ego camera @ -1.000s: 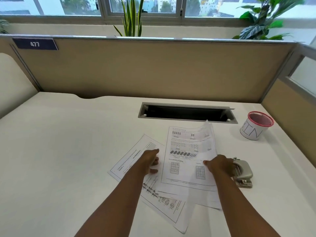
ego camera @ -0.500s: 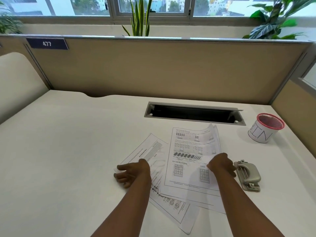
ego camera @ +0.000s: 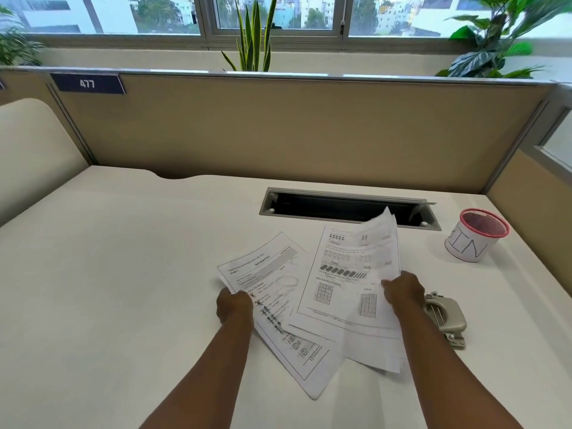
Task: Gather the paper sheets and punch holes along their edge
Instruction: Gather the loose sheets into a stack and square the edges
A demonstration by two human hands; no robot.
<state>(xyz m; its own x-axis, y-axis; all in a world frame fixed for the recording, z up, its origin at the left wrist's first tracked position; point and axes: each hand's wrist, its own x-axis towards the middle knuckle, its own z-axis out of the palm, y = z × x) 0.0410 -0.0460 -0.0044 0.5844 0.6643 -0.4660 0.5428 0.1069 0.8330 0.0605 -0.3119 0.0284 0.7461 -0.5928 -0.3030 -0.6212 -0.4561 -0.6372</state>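
Several printed paper sheets lie fanned on the white desk. A slanted mathematics sheet (ego camera: pixel 269 274) is on the left, and my left hand (ego camera: pixel 234 306) grips its left edge. A stack of worksheets (ego camera: pixel 343 274) lies to the right; my right hand (ego camera: pixel 404 291) holds its right edge, and the far right corner curls up off the desk. A grey hole punch (ego camera: pixel 447 317) sits on the desk just right of my right wrist, partly hidden by it.
A red-rimmed mesh cup (ego camera: pixel 475 239) wrapped in paper marked "BIN" stands at the back right. A dark cable slot (ego camera: pixel 346 207) is cut into the desk (ego camera: pixel 123 289) behind the papers. Beige partitions (ego camera: pixel 278 128) wall the desk at the back and right.
My left hand slid from on top of the left sheet to its left edge and closed on it. My right hand lifted the right edge of the stack, curling its far corner up.
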